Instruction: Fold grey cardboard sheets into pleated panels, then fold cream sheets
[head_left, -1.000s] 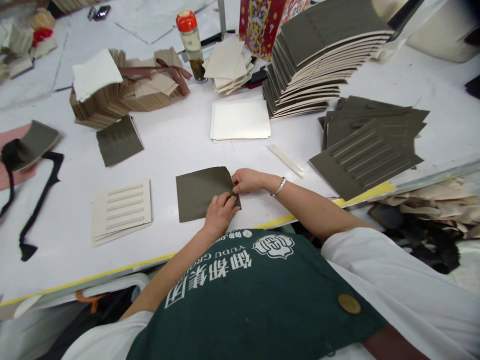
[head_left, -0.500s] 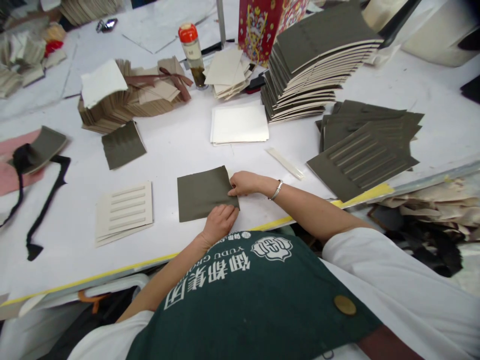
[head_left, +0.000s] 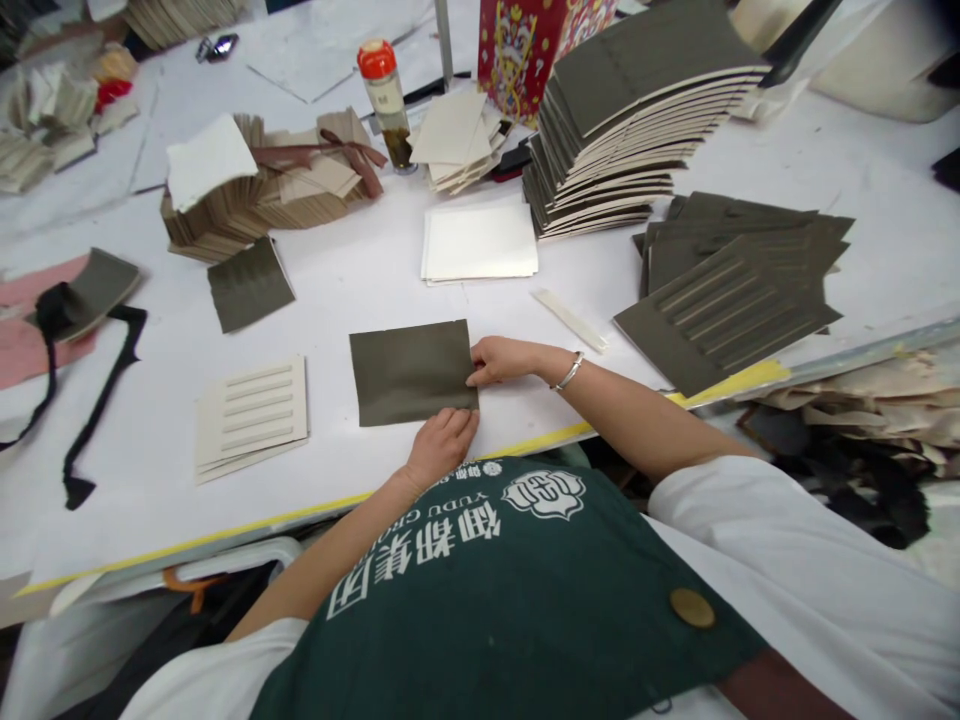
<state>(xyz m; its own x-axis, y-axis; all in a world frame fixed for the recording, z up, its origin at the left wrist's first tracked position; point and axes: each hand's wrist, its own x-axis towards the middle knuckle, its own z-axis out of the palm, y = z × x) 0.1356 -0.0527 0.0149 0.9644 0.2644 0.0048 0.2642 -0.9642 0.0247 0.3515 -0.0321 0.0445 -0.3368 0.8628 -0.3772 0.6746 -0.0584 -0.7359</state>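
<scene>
A dark olive leather-like sheet [head_left: 409, 375] lies on the white table in front of me. My right hand [head_left: 501, 360] is closed on its right edge, thumb and finger pinching there. Along the near edge, my left hand [head_left: 442, 438] rests with fingers stretched flat by the sheet's near right corner. The fingertips of both hands are close together. To the left sits a small stack of beige boards with raised ribs [head_left: 259, 410]. A pale flat strip [head_left: 570, 320] lies just beyond my right hand.
Ribbed olive panels [head_left: 727, 300] fan out on the right, near a tall curved stack of olive panels [head_left: 645, 90]. White sheets [head_left: 480, 243], a red-lidded bottle [head_left: 386, 100] and a tied bundle of beige pieces [head_left: 262, 190] stand farther back. Black straps [head_left: 105, 390] lie left.
The olive sheet has turned slightly, and its right side, slanted before, now runs straighter. My right hand has shifted a little to the right; my left hand stays nearly in place.
</scene>
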